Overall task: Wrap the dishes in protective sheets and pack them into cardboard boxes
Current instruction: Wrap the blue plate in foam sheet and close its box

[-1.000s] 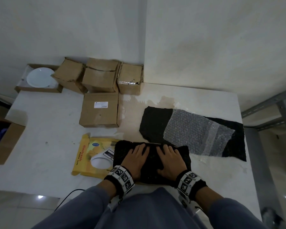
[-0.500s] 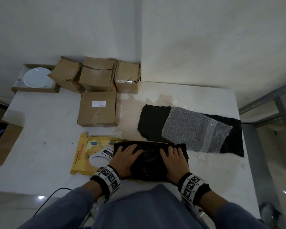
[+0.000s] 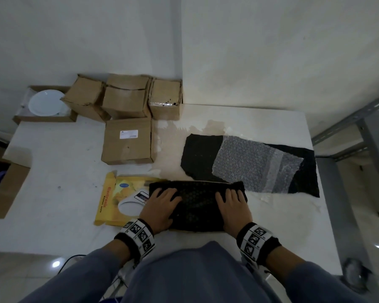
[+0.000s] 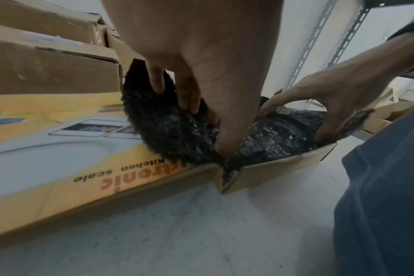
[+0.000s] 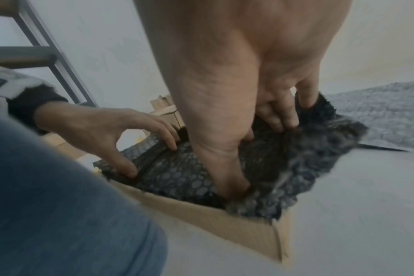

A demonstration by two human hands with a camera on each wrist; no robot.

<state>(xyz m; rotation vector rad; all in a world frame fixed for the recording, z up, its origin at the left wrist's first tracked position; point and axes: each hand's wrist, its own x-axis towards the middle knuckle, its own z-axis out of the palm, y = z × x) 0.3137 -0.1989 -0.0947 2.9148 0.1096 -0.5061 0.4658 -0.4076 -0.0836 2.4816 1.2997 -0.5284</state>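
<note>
A bundle wrapped in black bubble sheet (image 3: 197, 204) lies in an open cardboard box (image 4: 272, 168) near the table's front edge. The box's yellow printed lid flap (image 3: 116, 202) lies flat to the left. My left hand (image 3: 162, 206) presses on the bundle's left end, its thumb pushing the wrap down at the box corner (image 4: 225, 179). My right hand (image 3: 233, 206) presses on the right end with fingers spread, and the wrap's edge (image 5: 296, 177) spills over the box wall (image 5: 225, 224). The dish inside is hidden.
A spare black sheet (image 3: 201, 154) with clear bubble wrap (image 3: 249, 165) on it lies behind the bundle. Several closed cardboard boxes (image 3: 127, 145) stand at back left, beside a white plate (image 3: 46, 102) in an open box. Another open box (image 3: 7, 189) sits at the left edge, a metal rack (image 3: 359, 119) at right.
Both hands have slid apart from the middle of the bundle toward its two ends. The bundle now looks flatter and wider under them.
</note>
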